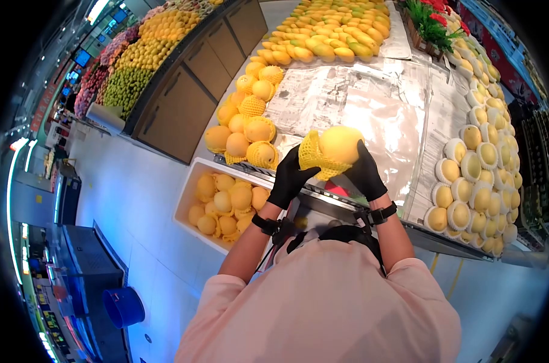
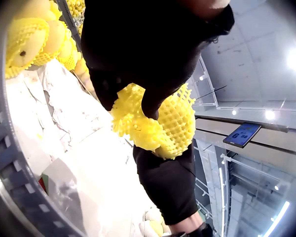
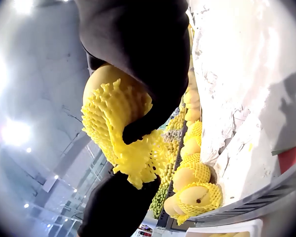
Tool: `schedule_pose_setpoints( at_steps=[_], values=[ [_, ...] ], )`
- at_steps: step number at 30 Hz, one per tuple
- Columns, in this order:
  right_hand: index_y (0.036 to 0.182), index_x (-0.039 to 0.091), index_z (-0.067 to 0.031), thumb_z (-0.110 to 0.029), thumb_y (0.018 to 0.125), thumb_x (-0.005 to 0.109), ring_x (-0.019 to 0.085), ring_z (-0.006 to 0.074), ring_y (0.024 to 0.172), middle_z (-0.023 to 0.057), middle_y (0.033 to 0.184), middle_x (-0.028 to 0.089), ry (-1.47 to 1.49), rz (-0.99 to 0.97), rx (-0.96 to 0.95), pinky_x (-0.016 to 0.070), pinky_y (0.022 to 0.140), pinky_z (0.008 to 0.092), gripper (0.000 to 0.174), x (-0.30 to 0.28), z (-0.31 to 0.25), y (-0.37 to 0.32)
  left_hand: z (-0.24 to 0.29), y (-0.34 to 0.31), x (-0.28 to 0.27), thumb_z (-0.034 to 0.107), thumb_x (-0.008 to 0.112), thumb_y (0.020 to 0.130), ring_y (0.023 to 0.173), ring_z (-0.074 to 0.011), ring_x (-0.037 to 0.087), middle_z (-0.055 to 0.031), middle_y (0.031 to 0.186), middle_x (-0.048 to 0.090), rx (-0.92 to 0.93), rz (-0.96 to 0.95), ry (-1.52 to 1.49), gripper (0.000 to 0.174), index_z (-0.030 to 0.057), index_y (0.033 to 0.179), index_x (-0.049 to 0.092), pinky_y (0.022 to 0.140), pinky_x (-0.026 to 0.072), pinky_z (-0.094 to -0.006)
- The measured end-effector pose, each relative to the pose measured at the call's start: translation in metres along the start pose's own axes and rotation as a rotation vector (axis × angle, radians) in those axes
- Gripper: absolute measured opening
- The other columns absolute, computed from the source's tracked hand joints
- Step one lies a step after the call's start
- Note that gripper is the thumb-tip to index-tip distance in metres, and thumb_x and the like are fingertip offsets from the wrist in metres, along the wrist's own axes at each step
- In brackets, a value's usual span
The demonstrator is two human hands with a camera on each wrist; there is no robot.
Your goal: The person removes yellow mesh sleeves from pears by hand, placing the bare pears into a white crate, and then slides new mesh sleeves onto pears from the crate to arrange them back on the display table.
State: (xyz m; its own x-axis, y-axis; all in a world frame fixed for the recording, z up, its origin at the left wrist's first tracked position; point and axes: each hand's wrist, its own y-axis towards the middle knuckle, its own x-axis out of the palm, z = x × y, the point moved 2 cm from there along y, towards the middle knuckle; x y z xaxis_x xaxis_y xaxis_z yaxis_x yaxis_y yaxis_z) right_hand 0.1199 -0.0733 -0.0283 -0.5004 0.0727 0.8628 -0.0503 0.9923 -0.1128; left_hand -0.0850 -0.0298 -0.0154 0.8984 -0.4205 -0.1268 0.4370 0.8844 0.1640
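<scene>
Between my two black-gloved hands is a large round yellow fruit (image 1: 342, 144), held up over the front edge of the display. A yellow foam net sleeve (image 1: 314, 158) covers its left and lower part, leaving the top and right bare. My left hand (image 1: 291, 181) grips the sleeve on the left, its thumb pressed into the mesh in the left wrist view. On the other side, my right hand (image 1: 366, 174) holds the fruit, and in the right wrist view its thumb lies over the bunched net (image 3: 126, 153). Similar netted fruits (image 1: 250, 124) are piled at the stand's left edge.
A white box (image 1: 184, 202) of more yellow fruits stands on the floor at lower left. Rows of yellow mangoes (image 1: 329, 33) lie at the back, and pale-sleeved round fruits (image 1: 480, 193) line the right. Newspaper and clear plastic (image 1: 386, 130) cover the middle.
</scene>
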Motion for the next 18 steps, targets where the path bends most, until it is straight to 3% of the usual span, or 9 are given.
schedule_pose_setpoints(
  at_steps=[3,5,7,8,11,14,18],
  values=[
    [0.133,0.045,-0.0026,-0.032,0.093,0.062,0.059,0.0247,0.109,0.0112,0.124,0.057,-0.180,0.012,-0.069,0.0495,0.093,0.0387,0.053,0.005,-0.007,-0.003,0.012,-0.004,-0.007,0.004,0.078,0.073,0.113,-0.0201,0.055,-0.0106,0.133,0.052,-0.059,-0.032,0.047,0.082,0.0057,0.144,0.037,0.097,0.0463,-0.0341],
    [0.132,0.046,-0.0023,-0.032,0.090,0.065,0.059,0.0242,0.108,0.0105,0.122,0.058,-0.392,0.048,-0.136,0.0491,0.093,0.0373,0.055,0.008,-0.011,-0.002,0.028,-0.004,-0.012,0.004,0.079,0.073,0.117,-0.0214,0.052,-0.0102,0.139,0.046,-0.003,-0.042,0.041,0.087,0.0085,0.146,0.033,0.098,0.0462,-0.0352],
    [0.132,0.047,-0.0019,-0.030,0.086,0.070,0.059,0.0228,0.108,0.0109,0.119,0.060,-0.815,0.097,-0.315,0.0496,0.092,0.0354,0.058,0.012,-0.012,0.001,0.046,-0.005,-0.013,0.006,0.079,0.073,0.124,-0.0230,0.048,-0.0104,0.145,0.039,0.038,-0.059,0.058,0.087,0.0080,0.147,0.032,0.100,0.0448,-0.0367],
    [0.131,0.047,-0.0017,-0.029,0.084,0.073,0.060,0.0221,0.107,0.0111,0.118,0.060,-1.026,0.120,-0.405,0.0498,0.091,0.0344,0.060,0.016,-0.011,0.001,0.053,-0.005,-0.011,0.006,0.079,0.073,0.124,-0.0236,0.048,-0.0112,0.145,0.040,0.103,-0.059,0.165,0.087,0.0076,0.146,0.032,0.101,0.0443,-0.0369],
    [0.130,0.048,-0.0016,-0.026,0.079,0.078,0.060,0.0204,0.107,0.0136,0.116,0.062,-1.226,0.075,-0.528,0.0500,0.090,0.0336,0.065,0.040,-0.003,-0.004,0.072,-0.003,0.005,0.013,0.081,0.073,0.125,-0.0267,0.048,-0.0161,0.141,0.043,0.235,-0.054,0.397,0.087,0.0033,0.144,0.032,0.103,0.0419,-0.0377],
    [0.133,0.046,-0.0020,-0.026,0.076,0.081,0.061,0.0224,0.108,0.0167,0.120,0.061,-1.336,0.078,-0.429,0.0486,0.093,0.0346,0.071,0.078,0.000,-0.019,0.060,-0.002,0.013,0.019,0.084,0.071,0.123,-0.0280,0.050,-0.0186,0.136,0.047,0.275,0.077,0.519,0.090,0.0005,0.143,0.033,0.102,0.0419,-0.0374],
    [0.132,0.047,-0.0035,-0.018,0.073,0.082,0.061,0.0246,0.109,0.0155,0.120,0.062,-1.437,0.002,-0.543,0.0485,0.093,0.0343,0.071,0.094,-0.002,-0.028,0.043,-0.004,0.006,0.021,0.086,0.068,0.116,-0.0234,0.053,-0.0142,0.126,0.053,0.172,0.125,0.244,0.083,-0.0004,0.134,0.040,0.100,0.0429,-0.0350]
  ],
)
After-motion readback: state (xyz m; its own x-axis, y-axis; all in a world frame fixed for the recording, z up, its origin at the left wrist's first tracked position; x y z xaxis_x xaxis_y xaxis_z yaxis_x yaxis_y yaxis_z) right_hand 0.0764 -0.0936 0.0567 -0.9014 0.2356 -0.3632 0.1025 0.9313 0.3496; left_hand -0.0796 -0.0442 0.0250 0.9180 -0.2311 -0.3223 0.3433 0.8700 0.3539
